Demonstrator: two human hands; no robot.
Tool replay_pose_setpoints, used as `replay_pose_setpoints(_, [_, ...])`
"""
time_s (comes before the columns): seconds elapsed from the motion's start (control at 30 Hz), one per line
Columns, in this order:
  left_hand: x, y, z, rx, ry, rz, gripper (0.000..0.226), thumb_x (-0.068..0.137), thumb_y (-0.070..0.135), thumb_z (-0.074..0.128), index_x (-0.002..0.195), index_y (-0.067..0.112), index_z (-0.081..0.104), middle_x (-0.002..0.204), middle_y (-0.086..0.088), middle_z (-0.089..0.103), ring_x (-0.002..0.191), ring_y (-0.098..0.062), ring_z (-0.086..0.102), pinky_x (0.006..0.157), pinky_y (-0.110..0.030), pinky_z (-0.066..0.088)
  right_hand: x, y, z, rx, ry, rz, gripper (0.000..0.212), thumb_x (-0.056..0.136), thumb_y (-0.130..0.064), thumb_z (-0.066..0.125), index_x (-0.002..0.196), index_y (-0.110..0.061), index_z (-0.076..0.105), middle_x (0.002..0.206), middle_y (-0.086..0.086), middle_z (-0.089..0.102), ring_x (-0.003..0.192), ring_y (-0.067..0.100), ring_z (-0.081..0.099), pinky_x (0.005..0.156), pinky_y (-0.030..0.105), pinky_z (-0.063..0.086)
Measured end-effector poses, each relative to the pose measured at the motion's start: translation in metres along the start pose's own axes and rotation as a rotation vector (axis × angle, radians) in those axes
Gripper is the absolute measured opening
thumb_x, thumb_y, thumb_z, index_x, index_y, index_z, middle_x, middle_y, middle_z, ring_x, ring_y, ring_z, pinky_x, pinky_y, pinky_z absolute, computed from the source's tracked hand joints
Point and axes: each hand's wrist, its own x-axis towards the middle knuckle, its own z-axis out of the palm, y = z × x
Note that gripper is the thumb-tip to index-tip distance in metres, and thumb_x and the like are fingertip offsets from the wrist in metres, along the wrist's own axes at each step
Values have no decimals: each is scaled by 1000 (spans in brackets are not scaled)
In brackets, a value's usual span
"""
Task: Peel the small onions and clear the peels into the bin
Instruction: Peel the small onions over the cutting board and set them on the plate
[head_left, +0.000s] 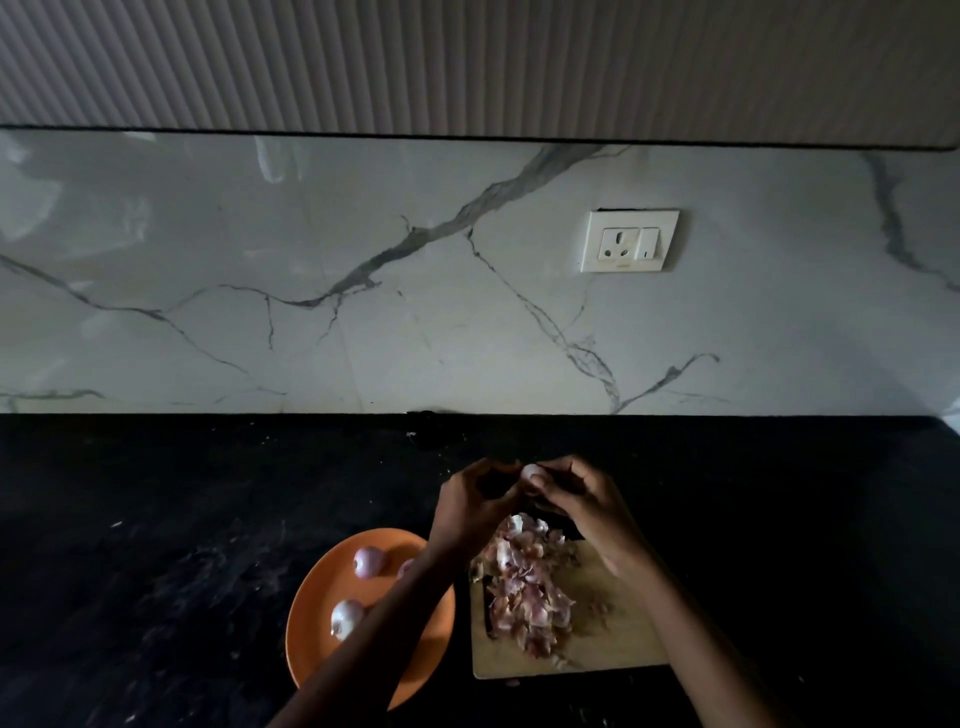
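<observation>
both hands (478, 501) (582, 493) pinching one small onion (531, 472), grip clamped, seemingly over peels (524, 582)

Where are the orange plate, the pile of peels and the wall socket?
orange plate (317, 597): head view, bare left part of its surface.
pile of peels (524, 587): head view, middle of the heap on the board.
wall socket (629, 240): head view, centre of its white faceplate.

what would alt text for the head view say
Two hands, left hand and right hand, hold a small onion between their fingertips above a black counter. Below lie a pile of peels on a wooden cutting board and an orange plate with onions.
</observation>
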Motion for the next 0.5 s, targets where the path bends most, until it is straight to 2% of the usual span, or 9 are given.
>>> replay_pose_setpoints(0.13, [3,-3,1,45,20,43,29,81,31,82,107,20,75,90,14,73,83,10,68,70,-10,51,4,1,0,-65,4,0,17,86,-29,78,102,-26,73,103,-1,76,101,16,71,98,50,54])
replay_pose_setpoints(0.27, [5,-3,3,62,20,38,28,81,24,83,107,18,75,86,18,70,79,14,66,67,-7,50,8,4,-2,-99,19,14,16,84,-30,79,98,-36,72,102,-4,76,99,14,72,95,48,56])
replay_pose_setpoints(0.5, [6,-9,6,50,74,35,29,78,19,85,105,17,75,88,14,73,81,8,68,69,-11,52,9,7,3,-85,49,5,17,86,-21,78,101,-26,71,96,-3,76,96,17,72,87,37,59])
